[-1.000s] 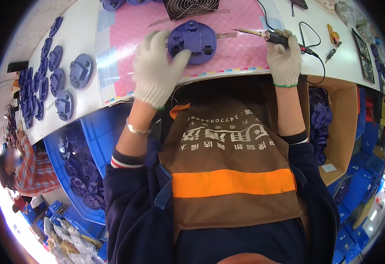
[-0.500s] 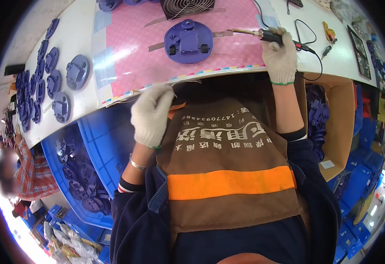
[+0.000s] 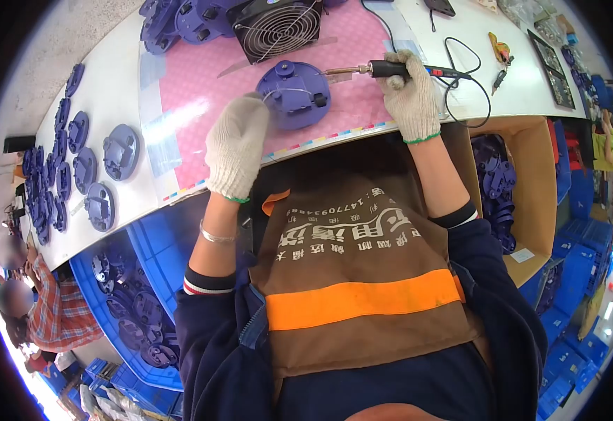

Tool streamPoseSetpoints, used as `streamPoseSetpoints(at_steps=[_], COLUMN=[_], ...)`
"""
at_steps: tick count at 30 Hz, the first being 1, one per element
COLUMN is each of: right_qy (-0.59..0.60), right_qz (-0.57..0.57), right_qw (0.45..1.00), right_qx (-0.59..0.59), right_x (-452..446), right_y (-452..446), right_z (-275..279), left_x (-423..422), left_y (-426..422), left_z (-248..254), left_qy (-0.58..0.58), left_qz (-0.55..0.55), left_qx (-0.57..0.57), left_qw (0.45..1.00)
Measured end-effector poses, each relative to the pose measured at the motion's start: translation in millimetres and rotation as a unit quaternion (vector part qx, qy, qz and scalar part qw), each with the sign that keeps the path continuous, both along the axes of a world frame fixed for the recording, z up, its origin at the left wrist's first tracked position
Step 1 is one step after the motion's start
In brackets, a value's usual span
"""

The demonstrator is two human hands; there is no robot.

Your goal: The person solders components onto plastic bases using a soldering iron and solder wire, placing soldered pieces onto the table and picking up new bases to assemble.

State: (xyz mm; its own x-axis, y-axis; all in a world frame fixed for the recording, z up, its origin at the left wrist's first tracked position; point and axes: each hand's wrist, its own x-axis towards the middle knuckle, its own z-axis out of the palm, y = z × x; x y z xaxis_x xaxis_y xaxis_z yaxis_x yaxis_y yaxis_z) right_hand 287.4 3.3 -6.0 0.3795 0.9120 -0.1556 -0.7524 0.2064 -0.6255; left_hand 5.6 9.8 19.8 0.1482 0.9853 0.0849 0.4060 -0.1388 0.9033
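Note:
My right hand [image 3: 413, 98], in a white knitted glove, grips a soldering iron [image 3: 385, 69] by its black handle. Its metal tip points left and reaches the edge of a purple plastic base [image 3: 297, 105] on the pink sheet. My left hand [image 3: 235, 147], gloved too, is closed at the near left side of that base. A thin solder wire [image 3: 287, 89] runs from its fingers and curves over the base; the fingertips are partly blurred. Two small black wheels or blocks show on the base.
A black fan with a round grille [image 3: 278, 31] stands behind the base. More purple bases [image 3: 120, 152] lie on the white table at left. A blue crate [image 3: 156, 245] and a cardboard box [image 3: 524, 182] hold similar parts. Another person [image 3: 61, 309] is at far left.
My left hand has moved up from below the table edge to the base, bringing the solder wire over it. The iron's tip has moved left to the base's edge.

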Motion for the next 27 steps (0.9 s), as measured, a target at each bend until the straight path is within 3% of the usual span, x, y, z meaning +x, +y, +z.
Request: streamPoseSetpoints(at_steps=[3,10,13,16,19,22,27], right_qy=[-0.005,0.029,0.023,0.008,-0.010,-0.036,-0.057], right_qz=[-0.005,0.011,0.026,0.025,0.009,0.008,0.009], right_qw=[1.000,0.999,0.999,0.999,1.000,0.999,0.998], right_qx=[0.000,0.027,0.033,0.029,0.017,0.019,0.015], right_x=[-1,4,4,4,2,1,-4], right_y=[0,-3,-5,-2,-5,-5,3], right_z=[0,-7,-6,-6,-8,-10,-6], left_x=[-4,-7,-6,-8,-9,-11,-5], left_y=[8,51,51,62,52,34,29], left_z=[1,-7,-11,-15,-10,-2,-13], left_qy=[-0.010,0.077,0.130,0.135,-0.007,0.007,0.016], left_qz=[-0.022,-0.065,-0.019,0.004,0.016,0.037,0.048], left_qx=[-0.028,0.031,0.155,0.205,0.043,-0.017,0.073], left_qw=[0.999,0.994,0.979,0.969,0.999,0.999,0.996])
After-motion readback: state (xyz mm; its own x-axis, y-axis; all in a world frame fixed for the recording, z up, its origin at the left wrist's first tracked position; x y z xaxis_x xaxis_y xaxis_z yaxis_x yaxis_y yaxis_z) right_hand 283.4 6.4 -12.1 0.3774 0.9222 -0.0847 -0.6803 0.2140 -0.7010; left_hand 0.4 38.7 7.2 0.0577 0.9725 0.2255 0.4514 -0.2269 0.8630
